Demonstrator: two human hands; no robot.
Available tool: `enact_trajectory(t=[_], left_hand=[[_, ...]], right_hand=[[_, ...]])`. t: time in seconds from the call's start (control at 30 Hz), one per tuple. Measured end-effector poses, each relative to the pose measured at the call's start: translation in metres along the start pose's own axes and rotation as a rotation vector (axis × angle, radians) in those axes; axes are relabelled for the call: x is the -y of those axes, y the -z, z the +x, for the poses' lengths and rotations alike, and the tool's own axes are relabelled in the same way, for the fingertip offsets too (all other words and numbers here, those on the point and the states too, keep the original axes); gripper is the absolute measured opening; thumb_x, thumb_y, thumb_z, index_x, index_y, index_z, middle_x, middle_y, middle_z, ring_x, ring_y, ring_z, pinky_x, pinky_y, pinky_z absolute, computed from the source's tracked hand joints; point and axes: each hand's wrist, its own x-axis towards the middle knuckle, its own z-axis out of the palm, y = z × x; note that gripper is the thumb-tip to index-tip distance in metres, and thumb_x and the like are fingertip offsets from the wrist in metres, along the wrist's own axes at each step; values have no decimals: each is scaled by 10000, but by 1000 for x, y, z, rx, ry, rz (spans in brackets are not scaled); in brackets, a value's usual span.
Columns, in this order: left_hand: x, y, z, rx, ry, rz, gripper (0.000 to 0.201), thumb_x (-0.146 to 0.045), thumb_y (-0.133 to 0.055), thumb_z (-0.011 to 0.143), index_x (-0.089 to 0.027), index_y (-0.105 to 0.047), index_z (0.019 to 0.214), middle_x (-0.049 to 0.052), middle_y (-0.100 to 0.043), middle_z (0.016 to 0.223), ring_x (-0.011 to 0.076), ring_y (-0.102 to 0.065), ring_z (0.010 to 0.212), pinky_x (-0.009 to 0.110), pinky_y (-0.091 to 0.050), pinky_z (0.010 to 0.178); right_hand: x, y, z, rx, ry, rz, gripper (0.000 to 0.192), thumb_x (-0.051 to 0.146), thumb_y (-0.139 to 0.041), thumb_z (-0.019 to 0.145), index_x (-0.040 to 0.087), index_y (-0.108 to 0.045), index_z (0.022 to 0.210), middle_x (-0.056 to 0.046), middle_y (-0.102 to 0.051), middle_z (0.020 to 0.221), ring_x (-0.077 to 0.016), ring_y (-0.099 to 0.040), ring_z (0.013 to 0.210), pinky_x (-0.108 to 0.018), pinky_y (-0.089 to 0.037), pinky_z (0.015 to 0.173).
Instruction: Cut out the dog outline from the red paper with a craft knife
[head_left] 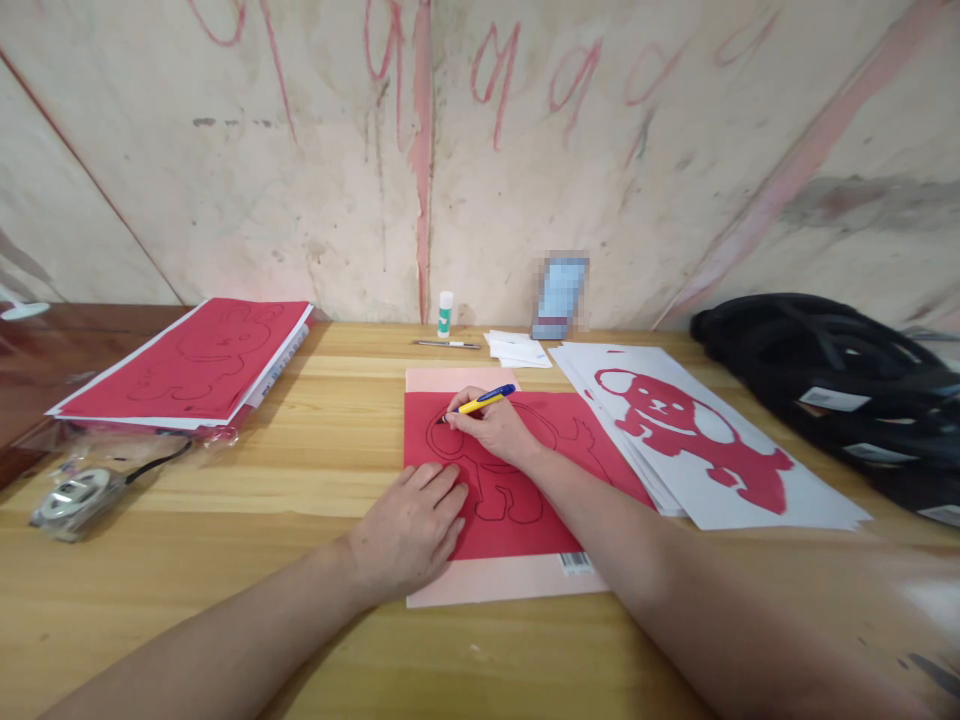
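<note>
Right now we have a red sheet (525, 500) lying flat on a pale pink mat (487, 585) in the middle of the wooden table (225, 560). It carries a thin dark outline of a cartoon dog, with legs and a tail drawn in; the pink mat shows as a strip above the red sheet and a wider band below it, where a small barcode label (576, 563) sits at the sheet's lower edge.

Our right hand (491, 428) rests on the upper part of the red sheet with its fingers curled tight around a yellow and blue pen (480, 403), the tip touching the paper at the top of the outline. Our left hand (409, 525) lies palm down on the sheet's left edge, fingers stretched out and close together, pressing flat and holding nothing.

Just right of the red sheet we see a stack of white sheets (750, 500) topped by a red dog cut-out (694, 435). Well to the left of the red sheet sits a pile of red paper (195, 365) with a similar drawing. Beyond the red sheet, toward the wall, stand a glue stick (445, 313), a thin tool (446, 344) lying flat and some folded white paper (517, 349). Far right of the red sheet lies a black bag (832, 370).
</note>
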Motion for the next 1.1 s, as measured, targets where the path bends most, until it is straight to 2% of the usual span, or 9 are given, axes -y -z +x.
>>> enact_trajectory(t=[1.1], left_hand=[[0, 0, 0, 17, 1, 12, 319, -217, -417, 922, -88, -584, 1161, 172, -617, 1177, 287, -565, 1028, 460, -514, 838]], right_hand=[[0, 1, -1, 50, -2, 31, 138, 308, -655, 743, 190, -591, 774, 18, -616, 668, -131, -574, 647, -285, -455, 683]])
